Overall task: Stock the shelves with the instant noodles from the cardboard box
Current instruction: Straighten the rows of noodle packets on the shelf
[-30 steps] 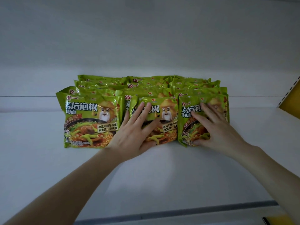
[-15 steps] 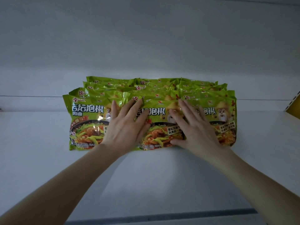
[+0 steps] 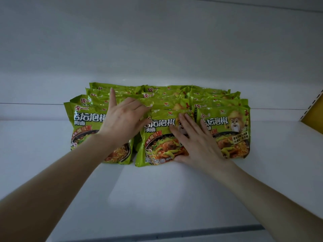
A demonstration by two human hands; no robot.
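Pressing the front row square is, by my judgement, the step in hand. My right hand (image 3: pixel 197 144) lies flat, fingers straight and close together, on the middle green plastic instant-noodle packet (image 3: pixel 157 147). The packet leans against the rows behind it on the white shelf (image 3: pixel 157 193). My left hand (image 3: pixel 122 119) is spread with the index finger raised. It lies over the left front packet (image 3: pixel 83 123) and reaches toward the packets behind the middle one, and I see it pinching nothing. Hazard 1: the glossy film is likely slippery, so uneven pressure could skew a column or slide the front packet toward the shelf lip. Hazard 2: hard palm pressure could crush the brittle noodle block. Hazard 3: withdrawing both hands together could let the leaning rows topple forward. The right front packet (image 3: pixel 232 133) is untouched. The cardboard box is not in view.
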